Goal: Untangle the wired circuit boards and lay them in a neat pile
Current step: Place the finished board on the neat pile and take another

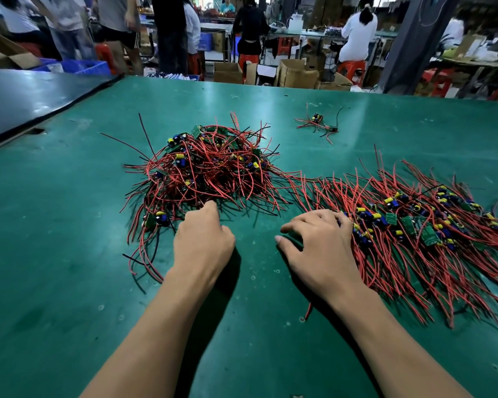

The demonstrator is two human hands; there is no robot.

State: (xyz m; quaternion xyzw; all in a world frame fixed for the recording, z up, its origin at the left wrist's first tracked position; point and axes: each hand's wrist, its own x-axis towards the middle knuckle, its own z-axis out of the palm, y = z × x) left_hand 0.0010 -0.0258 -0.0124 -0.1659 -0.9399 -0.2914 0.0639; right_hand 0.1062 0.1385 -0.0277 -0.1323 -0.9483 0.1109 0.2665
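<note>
Nearest the camera, two bare forearms (167, 326) reach out over the green table (55, 282), which carries everything in play.

Furthest left is the tangled heap (207, 165), a mound of red and black leads with small green boards and blue and yellow components buried in it; its wires fan out loosely toward the near edge. The left hand (203, 239) sits at that near fringe, knuckles up and fingers curled under. They are hidden from this angle, so I cannot tell whether they pinch a lead or close on nothing.

Further back, well apart from both piles, lies a stray cluster (316, 123) of a couple of boards with their leads crossed.

The right hand (316, 242) lies flat and relaxed, gripping nothing. Thumb and forefinger rest on bare table, and the other fingers are on the left end of the sorted row (414, 225). There the boards lie side by side in a band running off to the right, their red leads combed toward and away from the camera.

The step in hand looks like picking the next board out of the heap while the right hand steadies the finished row. A good share of the work appears done, yet the heap is still thick. The next move calls for one board to be singled out and drawn free slowly, so its leads slip out without dragging neighbours along. It then goes beside the last board, leads in line with the rest.
</note>
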